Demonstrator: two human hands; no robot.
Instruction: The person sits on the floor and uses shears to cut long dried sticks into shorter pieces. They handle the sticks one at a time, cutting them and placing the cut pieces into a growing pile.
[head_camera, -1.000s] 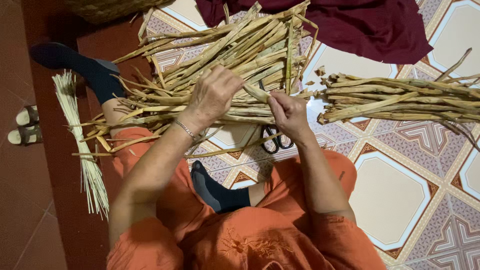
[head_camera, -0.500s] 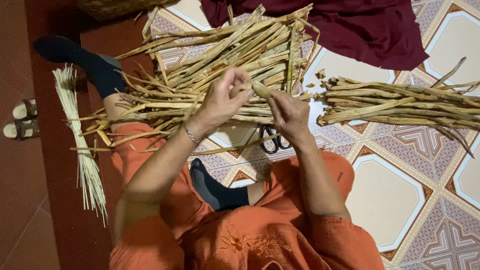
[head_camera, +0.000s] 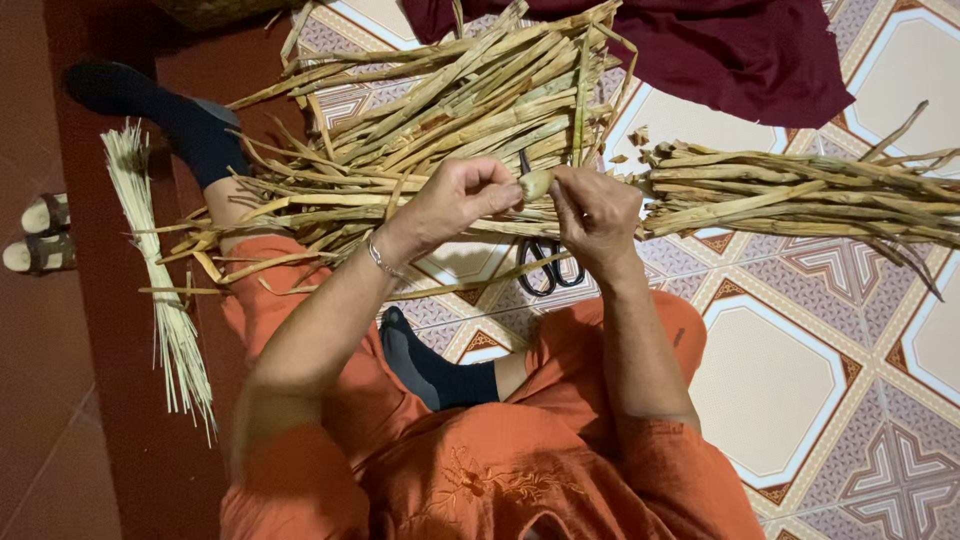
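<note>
Dried stalk (head_camera: 536, 183) | left hand (head_camera: 462, 198) pinching it | right hand (head_camera: 597, 213) pinching too (fingers curled)

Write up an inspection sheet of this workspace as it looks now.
Surface: patterned tile floor, with a dark red strip along the left.
Job's things: dried stalk pinched between both hands; big stalk pile ahead; second stalk bundle to the right.
Clutter: scissors on the floor under the hands; thin pale sticks at left; small scraps by the bundle.
Hands: left hand and right hand both grip the stalk's end; bracelet on the left wrist.
Cables: nothing seen.
Surroundings: maroon cloth at top; sandals at left edge; basket rim at top, mostly cut off.
</note>
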